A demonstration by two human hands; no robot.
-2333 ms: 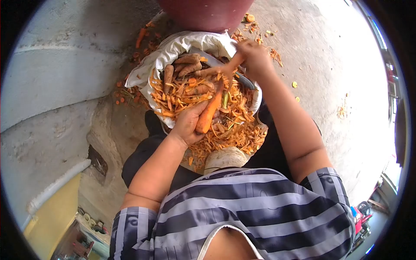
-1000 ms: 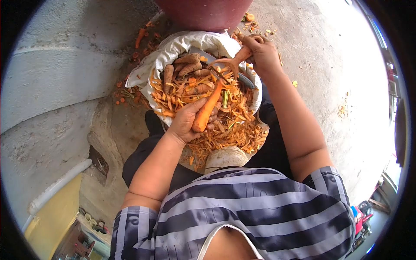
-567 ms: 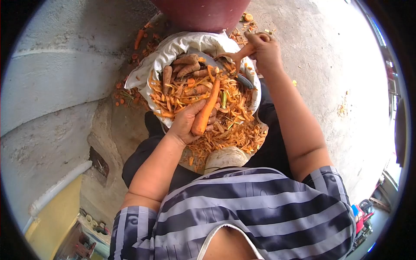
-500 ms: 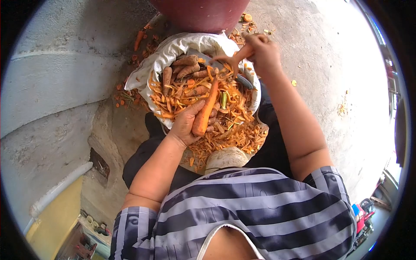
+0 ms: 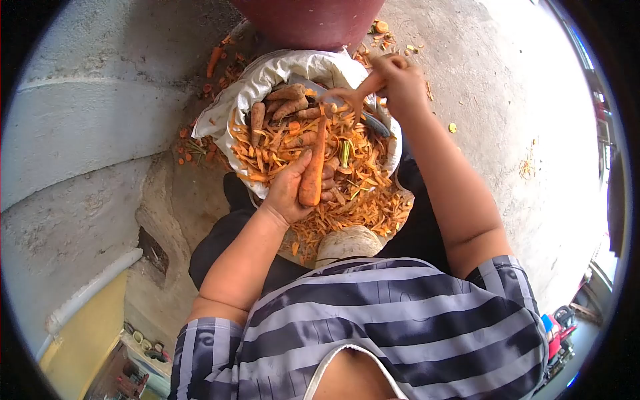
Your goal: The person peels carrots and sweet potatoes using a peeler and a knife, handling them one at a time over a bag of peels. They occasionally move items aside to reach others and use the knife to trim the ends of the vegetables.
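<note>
My left hand (image 5: 287, 195) is wrapped round the thick end of a carrot (image 5: 315, 167), whose thin end points away from me. Part of the carrot's skin shows bright orange and part darker. In my right hand (image 5: 405, 85) is a Y-shaped peeler (image 5: 360, 99), its head close to the carrot's tip. Both hands are over an open white sack (image 5: 219, 121) full of carrot peelings (image 5: 370, 163). Several unpeeled carrots (image 5: 289, 108) lie on the peelings, with more beneath the held one. A knife with a dark handle (image 5: 377, 125) lies partly hidden under the peeler.
A large dark red tub (image 5: 307, 23) stands just beyond the sack. Carrot scraps (image 5: 213, 63) are scattered on the concrete floor (image 5: 493, 100) around it. To the left rises a rough grey wall (image 5: 87, 127). A whitish rounded object (image 5: 350, 241) sits between my legs.
The carrot has turned in my left hand, now more upright in view and showing a darker side. My right hand with the peeler has shifted slightly left.
</note>
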